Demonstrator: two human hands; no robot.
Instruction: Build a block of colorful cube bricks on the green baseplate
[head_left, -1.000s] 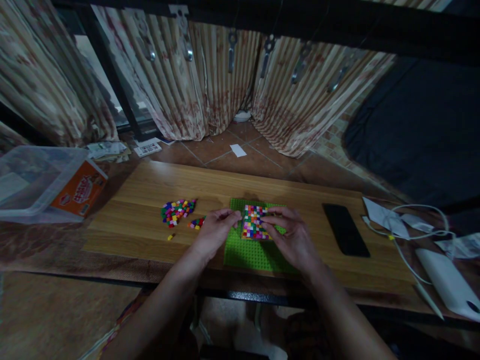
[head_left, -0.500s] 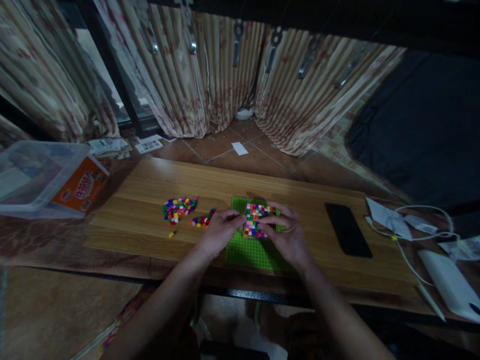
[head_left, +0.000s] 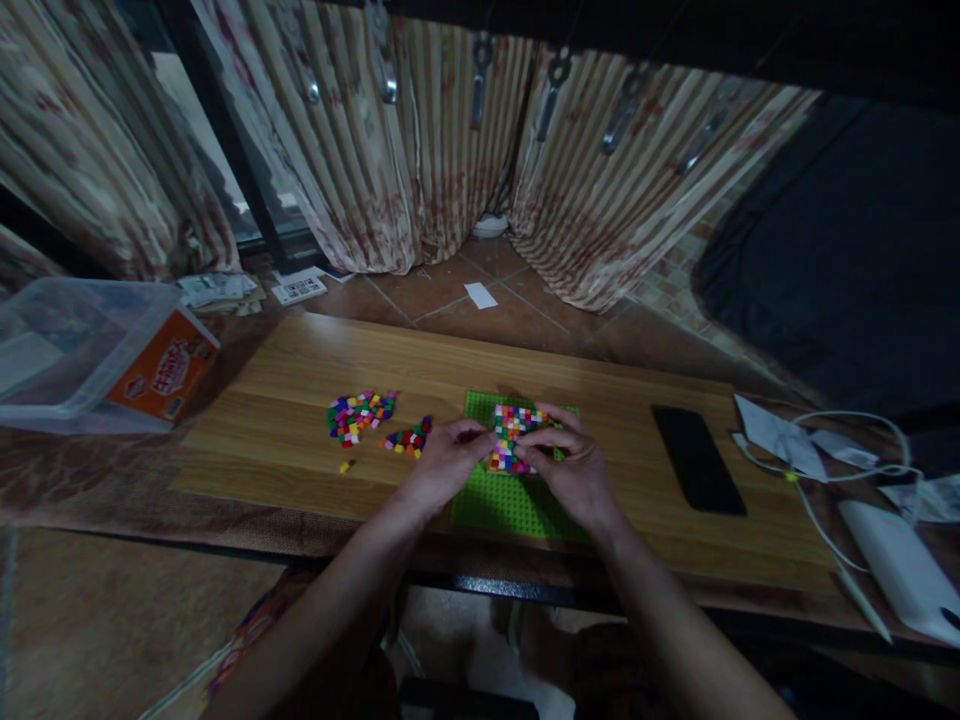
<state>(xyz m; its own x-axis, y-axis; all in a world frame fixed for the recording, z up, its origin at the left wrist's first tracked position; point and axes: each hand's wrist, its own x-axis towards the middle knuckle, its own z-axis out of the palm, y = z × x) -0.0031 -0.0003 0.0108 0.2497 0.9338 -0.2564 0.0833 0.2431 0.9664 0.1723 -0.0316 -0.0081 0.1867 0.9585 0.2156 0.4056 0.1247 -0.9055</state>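
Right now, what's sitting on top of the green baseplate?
A patch of small multicoloured blocks sits on the green baseplate, toward its far edge. The left hand and right hand rest on it too, covering the patch's near edge and part of the plate.

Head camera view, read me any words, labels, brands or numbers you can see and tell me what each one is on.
Nothing can be quoted for certain.
Orange label on the clear plastic box: white lettering, too blurred to read.
Printed card on the floor by the curtain: dark code-like marks, too small to read.
Paper stack beside it: print unreadable.
Black phone: no visible text.
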